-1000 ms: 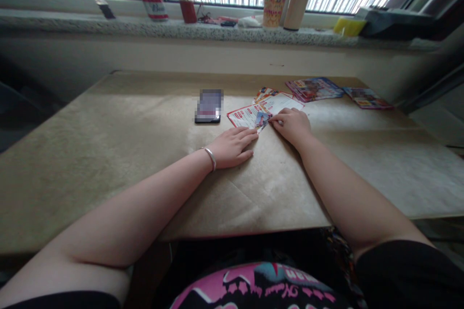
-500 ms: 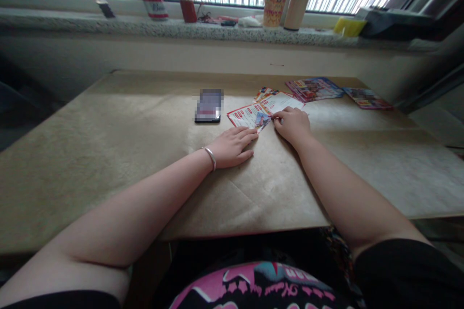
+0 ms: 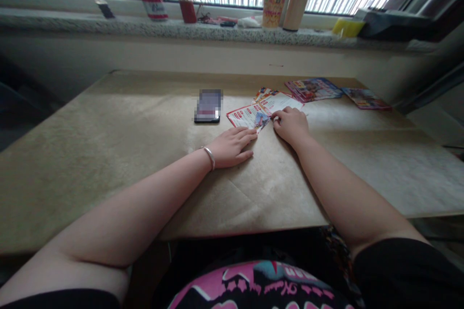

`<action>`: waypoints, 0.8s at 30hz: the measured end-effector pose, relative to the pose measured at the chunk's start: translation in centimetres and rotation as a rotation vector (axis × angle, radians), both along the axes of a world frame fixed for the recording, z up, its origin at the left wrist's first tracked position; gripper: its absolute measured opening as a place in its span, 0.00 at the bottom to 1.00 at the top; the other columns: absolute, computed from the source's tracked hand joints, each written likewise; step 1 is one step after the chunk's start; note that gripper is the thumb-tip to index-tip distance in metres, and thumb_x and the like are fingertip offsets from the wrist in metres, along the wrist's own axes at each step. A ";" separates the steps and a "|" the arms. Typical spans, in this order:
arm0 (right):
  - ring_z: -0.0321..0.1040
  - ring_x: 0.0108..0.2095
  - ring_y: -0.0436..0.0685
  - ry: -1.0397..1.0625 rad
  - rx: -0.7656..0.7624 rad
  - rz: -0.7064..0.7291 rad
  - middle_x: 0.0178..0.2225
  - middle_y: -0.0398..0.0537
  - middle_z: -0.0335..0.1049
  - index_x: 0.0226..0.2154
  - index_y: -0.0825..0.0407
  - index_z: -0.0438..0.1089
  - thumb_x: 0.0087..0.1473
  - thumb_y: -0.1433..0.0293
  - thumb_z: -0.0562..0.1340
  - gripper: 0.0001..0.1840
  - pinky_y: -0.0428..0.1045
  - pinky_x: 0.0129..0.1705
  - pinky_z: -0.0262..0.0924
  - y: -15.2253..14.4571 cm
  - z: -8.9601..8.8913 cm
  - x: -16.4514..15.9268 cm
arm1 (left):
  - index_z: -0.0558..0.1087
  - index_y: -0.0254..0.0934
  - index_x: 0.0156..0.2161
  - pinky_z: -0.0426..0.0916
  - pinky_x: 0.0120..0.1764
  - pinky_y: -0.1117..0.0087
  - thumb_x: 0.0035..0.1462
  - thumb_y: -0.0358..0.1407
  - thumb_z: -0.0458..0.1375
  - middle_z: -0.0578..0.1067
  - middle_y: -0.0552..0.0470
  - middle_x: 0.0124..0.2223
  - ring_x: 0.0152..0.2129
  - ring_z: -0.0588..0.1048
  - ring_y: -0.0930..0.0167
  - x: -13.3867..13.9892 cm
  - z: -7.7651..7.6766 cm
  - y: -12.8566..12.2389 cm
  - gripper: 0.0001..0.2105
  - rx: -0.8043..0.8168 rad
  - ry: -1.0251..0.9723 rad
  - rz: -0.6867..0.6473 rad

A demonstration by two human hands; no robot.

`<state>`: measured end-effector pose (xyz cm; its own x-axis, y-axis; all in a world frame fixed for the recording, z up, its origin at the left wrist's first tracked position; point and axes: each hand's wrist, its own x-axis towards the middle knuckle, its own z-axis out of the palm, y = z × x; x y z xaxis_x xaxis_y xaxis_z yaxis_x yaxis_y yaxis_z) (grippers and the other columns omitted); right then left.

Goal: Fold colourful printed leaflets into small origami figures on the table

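Observation:
A printed card (image 3: 243, 115) with red edging, white panels and a bluish picture at its right end lies in front of me. My left hand (image 3: 232, 147), a silver bangle at its wrist, rests flat on the tabletop with fingers stretched out, the fingertips at the card's near edge. My right hand (image 3: 291, 124) has its fingers curled and pinched at the card's right corner; its fingertips are partly hidden. Behind that corner lies a second white-and-red card (image 3: 281, 101), overlapping others with orange patterns (image 3: 263, 92).
Left of the cards lies a phone (image 3: 208, 106), its screen blurred. Colourful card stacks (image 3: 315, 89) (image 3: 366, 98) sit at the table's back right. Along the windowsill (image 3: 217, 31) stand a red can (image 3: 152, 0), a red bottle (image 3: 187, 8), a patterned cup (image 3: 274, 2) and a yellow object (image 3: 348, 27).

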<state>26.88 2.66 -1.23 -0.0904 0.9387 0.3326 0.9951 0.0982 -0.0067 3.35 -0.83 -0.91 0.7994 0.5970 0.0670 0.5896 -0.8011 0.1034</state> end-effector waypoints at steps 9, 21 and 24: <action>0.63 0.45 0.67 -0.063 0.007 -0.036 0.45 0.56 0.73 0.49 0.45 0.75 0.58 0.66 0.54 0.20 0.58 0.43 0.53 -0.3 0.2 0.0 | 0.60 0.33 0.63 0.49 0.65 0.63 0.65 0.45 0.49 0.59 0.46 0.67 0.63 0.57 0.62 -0.1 -0.1 0.0 0.26 0.004 -0.016 -0.004; 0.62 0.50 0.61 0.048 0.043 0.448 0.47 0.49 0.76 0.44 0.49 0.76 0.58 0.66 0.57 0.15 0.55 0.54 0.54 -0.8 0.5 0.3 | 0.69 0.34 0.51 0.62 0.59 0.62 0.63 0.39 0.51 0.70 0.42 0.57 0.55 0.68 0.64 -0.4 -0.1 0.1 0.15 -0.051 -0.233 0.029; 0.64 0.51 0.59 0.073 -0.025 0.614 0.46 0.47 0.76 0.43 0.48 0.77 0.59 0.67 0.57 0.15 0.55 0.56 0.54 -0.9 0.4 0.1 | 0.70 0.35 0.46 0.68 0.52 0.63 0.62 0.35 0.52 0.73 0.44 0.49 0.46 0.73 0.65 -0.4 -0.3 0.4 0.10 -0.059 -0.301 0.103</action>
<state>26.95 1.75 -0.83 -0.5948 0.7301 0.3364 0.7538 0.6519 -0.0822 2.97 -0.42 -1.16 0.6844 0.6834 0.2542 0.6031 -0.7265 0.3295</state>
